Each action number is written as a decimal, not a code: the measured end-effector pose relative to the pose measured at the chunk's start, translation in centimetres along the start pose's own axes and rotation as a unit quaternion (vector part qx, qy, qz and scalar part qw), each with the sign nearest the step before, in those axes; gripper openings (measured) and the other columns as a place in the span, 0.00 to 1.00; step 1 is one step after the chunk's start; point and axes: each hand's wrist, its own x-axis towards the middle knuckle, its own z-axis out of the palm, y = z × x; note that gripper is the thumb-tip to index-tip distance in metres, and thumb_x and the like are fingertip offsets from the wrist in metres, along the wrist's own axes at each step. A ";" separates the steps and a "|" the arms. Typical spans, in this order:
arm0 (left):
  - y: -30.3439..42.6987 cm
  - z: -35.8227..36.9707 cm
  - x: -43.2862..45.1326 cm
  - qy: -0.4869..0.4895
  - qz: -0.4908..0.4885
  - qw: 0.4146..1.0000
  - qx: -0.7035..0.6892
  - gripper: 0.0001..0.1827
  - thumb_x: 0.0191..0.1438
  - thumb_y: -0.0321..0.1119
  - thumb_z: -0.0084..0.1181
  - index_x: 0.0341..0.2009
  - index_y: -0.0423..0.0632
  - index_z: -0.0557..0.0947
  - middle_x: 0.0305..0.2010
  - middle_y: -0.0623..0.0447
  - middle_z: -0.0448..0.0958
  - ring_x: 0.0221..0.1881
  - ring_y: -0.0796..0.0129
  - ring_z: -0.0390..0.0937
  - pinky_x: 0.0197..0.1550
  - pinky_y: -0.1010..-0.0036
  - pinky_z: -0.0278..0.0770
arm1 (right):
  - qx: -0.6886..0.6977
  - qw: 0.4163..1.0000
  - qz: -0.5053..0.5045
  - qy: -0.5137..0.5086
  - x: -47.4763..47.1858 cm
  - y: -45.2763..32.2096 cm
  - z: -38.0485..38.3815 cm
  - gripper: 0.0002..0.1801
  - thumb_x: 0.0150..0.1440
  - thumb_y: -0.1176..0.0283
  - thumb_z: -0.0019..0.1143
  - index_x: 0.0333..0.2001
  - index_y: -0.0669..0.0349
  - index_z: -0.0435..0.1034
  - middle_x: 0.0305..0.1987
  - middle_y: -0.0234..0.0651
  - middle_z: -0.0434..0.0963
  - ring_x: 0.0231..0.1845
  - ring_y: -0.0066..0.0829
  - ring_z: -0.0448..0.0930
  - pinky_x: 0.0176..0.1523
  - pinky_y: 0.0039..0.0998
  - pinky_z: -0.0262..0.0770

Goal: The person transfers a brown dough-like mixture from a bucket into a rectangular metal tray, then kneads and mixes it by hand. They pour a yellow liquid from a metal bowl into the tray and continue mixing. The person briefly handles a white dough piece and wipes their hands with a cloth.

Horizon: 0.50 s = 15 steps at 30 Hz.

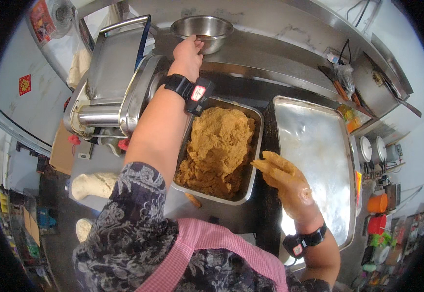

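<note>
My left hand is stretched forward to a stainless steel bowl on the back ledge, with its fingers at the near rim. Something reddish shows inside, mostly hidden. Below my left forearm sits a deep rectangular metal pan holding a large lump of brown, dough-like mixture. The mixture is smoother on top and crumbly towards the near end. Just right of this pan my right hand hovers with nothing in it. Its fingers are extended and coated with the brown mixture.
A steel roller machine stands at the left. Nearer me lie a pale dough log and another pale piece. On the right is a large flat metal tray. A cleaver-like tool with a wooden handle rests at the back right.
</note>
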 end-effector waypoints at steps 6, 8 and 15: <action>0.0 -0.1 -0.8 -0.047 0.016 0.998 -0.029 0.03 0.55 0.33 0.50 0.34 0.51 0.72 0.30 0.57 0.70 0.40 0.66 0.72 0.60 0.38 0.52 | 0.017 1.000 0.016 0.014 0.9 0.6 -0.7 0.23 0.58 0.72 0.48 0.56 0.69 0.61 0.53 0.39 0.74 0.53 0.24 0.72 0.55 0.21 0.63; -0.2 -0.1 -1.6 -0.034 0.018 0.999 -0.024 0.05 0.52 0.33 0.51 0.34 0.49 0.72 0.31 0.55 0.71 0.39 0.65 0.72 0.53 0.41 0.57 | 0.012 1.000 0.019 0.017 1.4 0.8 -0.9 0.22 0.58 0.71 0.48 0.55 0.70 0.63 0.52 0.37 0.74 0.53 0.25 0.72 0.55 0.22 0.64; -0.7 -2.9 -8.6 -0.110 0.040 0.993 -0.025 0.03 0.53 0.32 0.52 0.31 0.49 0.72 0.26 0.57 0.68 0.34 0.67 0.70 0.56 0.36 0.58 | -0.031 0.999 -0.012 -0.010 2.5 1.6 -1.1 0.22 0.59 0.69 0.47 0.55 0.70 0.64 0.54 0.36 0.71 0.55 0.25 0.71 0.57 0.23 0.63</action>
